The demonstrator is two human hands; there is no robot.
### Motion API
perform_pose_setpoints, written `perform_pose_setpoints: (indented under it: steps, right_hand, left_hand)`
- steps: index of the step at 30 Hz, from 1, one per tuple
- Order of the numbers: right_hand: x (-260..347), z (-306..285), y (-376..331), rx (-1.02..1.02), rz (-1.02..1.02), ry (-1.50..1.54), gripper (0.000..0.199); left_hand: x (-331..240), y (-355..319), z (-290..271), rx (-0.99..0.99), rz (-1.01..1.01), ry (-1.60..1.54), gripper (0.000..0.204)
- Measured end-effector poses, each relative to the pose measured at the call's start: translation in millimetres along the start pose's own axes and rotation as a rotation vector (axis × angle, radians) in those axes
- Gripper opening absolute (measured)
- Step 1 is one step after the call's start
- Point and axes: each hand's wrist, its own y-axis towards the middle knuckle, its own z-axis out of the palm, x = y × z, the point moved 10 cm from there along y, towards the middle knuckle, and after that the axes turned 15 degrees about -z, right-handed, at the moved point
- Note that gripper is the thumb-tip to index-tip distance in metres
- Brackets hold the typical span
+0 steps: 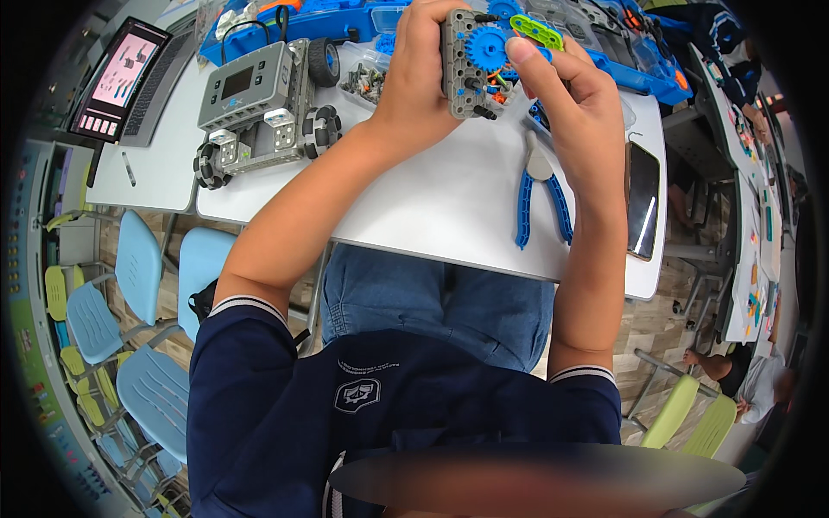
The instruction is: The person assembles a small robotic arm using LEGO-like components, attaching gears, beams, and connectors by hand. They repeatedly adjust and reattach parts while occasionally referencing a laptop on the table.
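Over the far part of the table, my left hand [413, 82] is closed on the side of a grey plastic gear assembly [471, 79]. A blue gear [486, 48] is mounted on its face, and black shaft ends stick out of it. My right hand [572, 99] is closed at the assembly's right side, thumb tip next to the gear. A lime-green beam [537, 32] with holes shows between its thumb and fingers; whether the beam is joined to the assembly I cannot tell. Blue-handled pliers [540, 166] lie on the table below my right hand.
A grey wheeled robot [259, 108] stands on the white table [414, 203] at left, beyond it a laptop [125, 82]. A black phone [641, 198] lies by the right edge. Blue parts bins [643, 78] line the back. Blue chairs [155, 397] stand at left.
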Motion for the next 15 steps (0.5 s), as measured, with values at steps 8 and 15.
perform_pose_setpoints:
  steps: [8, 15]
  right_hand:
    - [-1.4, 6.2, -4.1, -0.006, 0.038, -0.006, 0.041]
    - [-2.8, 3.3, -3.4, -0.052, 0.014, -0.002, 0.046]
  left_hand:
    - [-18.8, -3.8, -9.8, -0.179, 0.185, 0.092, 0.068]
    - [-16.8, -4.1, -4.3, -0.159, 0.187, 0.171, 0.078]
